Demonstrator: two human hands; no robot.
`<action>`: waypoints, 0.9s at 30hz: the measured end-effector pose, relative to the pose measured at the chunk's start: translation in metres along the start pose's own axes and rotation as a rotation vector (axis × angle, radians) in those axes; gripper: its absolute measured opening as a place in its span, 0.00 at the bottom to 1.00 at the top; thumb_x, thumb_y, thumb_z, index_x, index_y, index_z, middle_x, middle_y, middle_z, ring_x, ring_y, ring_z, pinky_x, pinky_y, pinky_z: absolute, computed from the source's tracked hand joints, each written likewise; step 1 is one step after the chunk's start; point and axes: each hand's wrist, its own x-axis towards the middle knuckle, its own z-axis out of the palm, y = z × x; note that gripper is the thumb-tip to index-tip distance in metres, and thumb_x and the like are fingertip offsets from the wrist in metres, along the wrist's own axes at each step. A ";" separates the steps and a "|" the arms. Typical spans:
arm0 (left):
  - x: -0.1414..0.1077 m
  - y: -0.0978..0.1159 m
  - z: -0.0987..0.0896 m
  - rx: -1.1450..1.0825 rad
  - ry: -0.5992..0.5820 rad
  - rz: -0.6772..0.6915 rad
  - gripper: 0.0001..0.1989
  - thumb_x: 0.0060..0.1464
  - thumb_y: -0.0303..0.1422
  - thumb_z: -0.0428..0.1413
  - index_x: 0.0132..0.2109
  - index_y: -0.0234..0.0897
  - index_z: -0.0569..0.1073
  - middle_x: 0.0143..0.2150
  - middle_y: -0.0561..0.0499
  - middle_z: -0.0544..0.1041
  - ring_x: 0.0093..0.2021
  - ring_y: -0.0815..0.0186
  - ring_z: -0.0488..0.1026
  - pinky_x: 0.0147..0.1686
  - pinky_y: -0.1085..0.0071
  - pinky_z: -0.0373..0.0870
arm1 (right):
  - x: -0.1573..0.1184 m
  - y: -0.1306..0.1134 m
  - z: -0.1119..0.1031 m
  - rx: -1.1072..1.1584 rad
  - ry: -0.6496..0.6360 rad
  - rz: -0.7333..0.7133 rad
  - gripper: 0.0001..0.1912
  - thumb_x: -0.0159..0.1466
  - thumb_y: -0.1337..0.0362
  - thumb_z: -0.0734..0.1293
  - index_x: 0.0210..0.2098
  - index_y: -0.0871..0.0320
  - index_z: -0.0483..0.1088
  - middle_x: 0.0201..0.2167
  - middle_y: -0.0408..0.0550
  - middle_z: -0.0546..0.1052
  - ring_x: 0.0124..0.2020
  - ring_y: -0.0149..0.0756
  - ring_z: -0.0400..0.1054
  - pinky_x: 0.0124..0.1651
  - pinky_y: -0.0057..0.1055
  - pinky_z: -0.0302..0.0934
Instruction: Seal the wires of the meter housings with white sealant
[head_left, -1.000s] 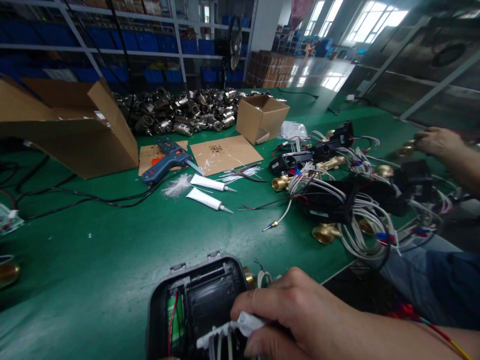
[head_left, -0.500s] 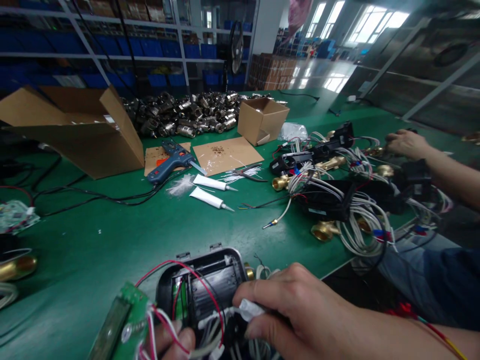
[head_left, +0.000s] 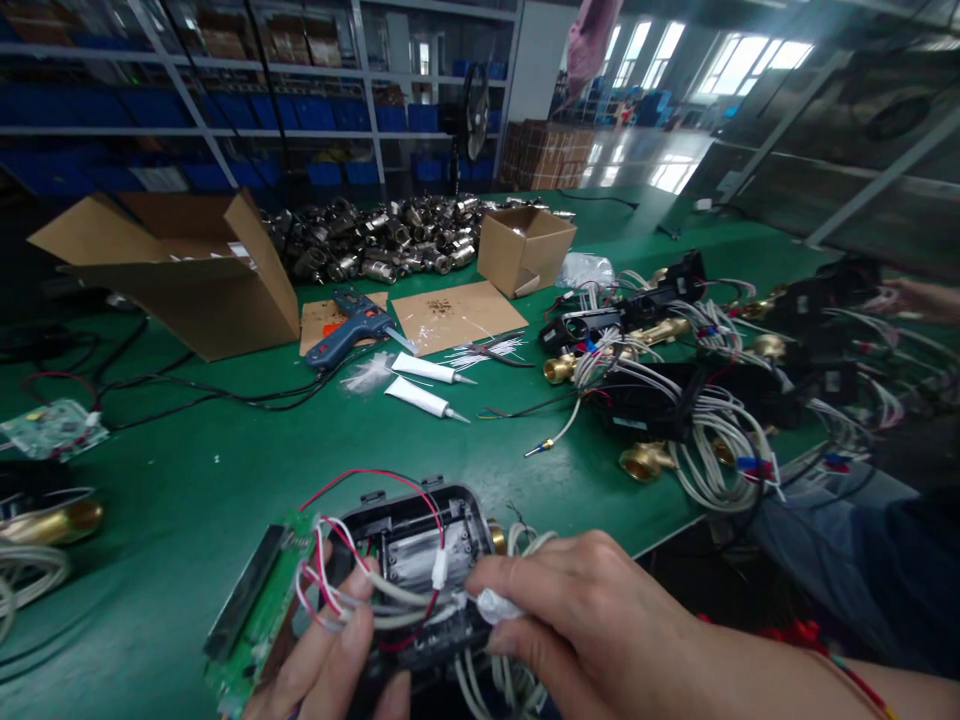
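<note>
In front of me an open black plastic housing (head_left: 469, 515) shows white paste smeared over its inner floor. My right hand (head_left: 592, 605) pinches a crumpled white tube (head_left: 496, 606) at the housing's right side, its nozzle pointing left over the opening. To the left, my left hand (head_left: 326, 650) is curled around a green circuit board (head_left: 259, 610) and its leads, partly hiding both. Red, white and grey wires (head_left: 397, 600) run from the board across the housing. A small white connector (head_left: 439, 568) hangs on the red-and-black lead.
A blue glue gun (head_left: 349, 335) and two white tubes (head_left: 420, 397) lie ahead. Brass-fitted black housings with coiled cables (head_left: 720, 450) crowd the right, near another person's hand (head_left: 911, 300). Cardboard boxes (head_left: 525, 245) and metal fittings (head_left: 397, 235) stand behind.
My left hand has risen into fuller view, and the board has tilted and shifted right. The connector now hangs over the housing. Far right, the other person's arm has drawn back.
</note>
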 end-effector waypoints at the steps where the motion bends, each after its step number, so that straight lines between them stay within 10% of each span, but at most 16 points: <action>1: 0.002 0.002 0.000 -0.034 -0.002 -0.051 0.26 0.52 0.26 0.62 0.59 0.39 0.73 0.60 0.47 0.75 0.61 0.58 0.71 0.70 0.60 0.60 | -0.001 0.000 0.003 -0.022 0.026 -0.022 0.12 0.66 0.72 0.64 0.46 0.56 0.74 0.32 0.45 0.80 0.34 0.38 0.74 0.38 0.31 0.63; 11: 0.014 0.029 0.003 -0.235 -0.016 -0.419 0.35 0.60 0.25 0.55 0.72 0.41 0.56 0.69 0.49 0.65 0.67 0.57 0.64 0.71 0.57 0.58 | -0.001 0.005 0.002 0.292 0.038 0.063 0.14 0.71 0.62 0.58 0.42 0.58 0.74 0.27 0.45 0.76 0.27 0.33 0.68 0.31 0.29 0.58; 20: 0.018 0.025 0.006 -0.307 -0.029 -0.420 0.33 0.62 0.28 0.53 0.72 0.37 0.56 0.70 0.45 0.62 0.70 0.57 0.59 0.71 0.60 0.56 | 0.000 0.029 0.016 1.531 0.033 0.499 0.23 0.62 0.48 0.74 0.43 0.61 0.72 0.20 0.40 0.69 0.18 0.21 0.54 0.20 0.18 0.45; 27: 0.035 0.008 -0.001 -0.231 -0.079 -0.187 0.32 0.60 0.23 0.53 0.69 0.44 0.61 0.65 0.47 0.69 0.66 0.60 0.66 0.70 0.60 0.58 | 0.006 0.045 0.011 1.666 0.173 0.385 0.19 0.58 0.52 0.78 0.40 0.60 0.77 0.16 0.40 0.66 0.16 0.22 0.50 0.20 0.22 0.43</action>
